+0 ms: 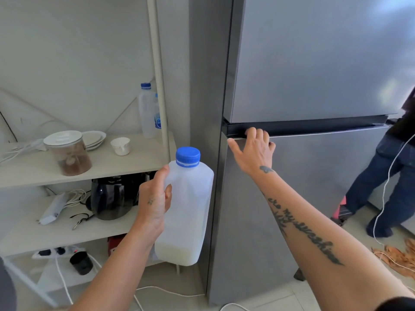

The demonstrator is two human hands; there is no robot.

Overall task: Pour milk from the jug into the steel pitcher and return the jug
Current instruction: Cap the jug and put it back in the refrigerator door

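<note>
Jug (188, 212) held beside fridge door (314, 187), return not yet made

The jug is held in the air by the left hand (155, 203), fingers curled round its handle side, just beside the fridge's left edge. Only a little milk is seen at its bottom, so it is judged light. Its thin plastic walls may flex, and the handle is judged the surest hold. Its long axis stands near upright, blue cap (188, 156) uppermost. The fridge door's top edge is gripped by the right hand (253, 149).

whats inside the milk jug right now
Through the translucent milk jug, a shallow layer of milk sits at the bottom; the rest looks empty. The blue cap is on. The left hand gripping it covers part of its side.
</note>
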